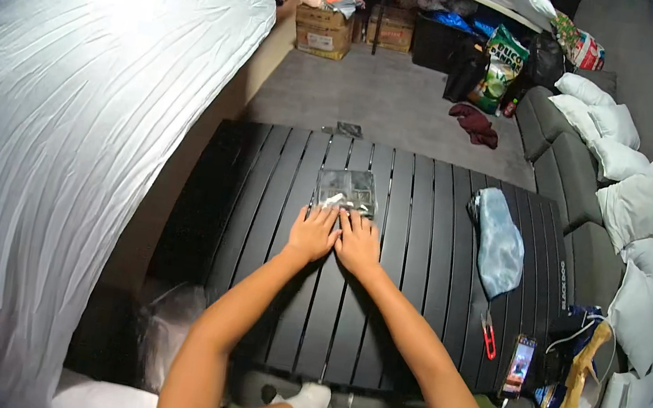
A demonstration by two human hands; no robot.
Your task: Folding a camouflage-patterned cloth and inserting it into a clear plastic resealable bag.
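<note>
Both palms lie flat and open, side by side mid-table: left hand (312,234), right hand (357,244), gripping nothing. Their fingertips touch the near edge of the clear plastic packet (347,190) just beyond. Best to press evenly, keeping it square on the black slatted table (259,211).

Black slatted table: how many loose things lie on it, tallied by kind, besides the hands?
Clear plastic packet, at the fingers of the left hand and right hand: 1
Light blue cloth bag: 1
Red-handled tool: 1
Phone: 1
Total: 4, on the black slatted table.
</note>
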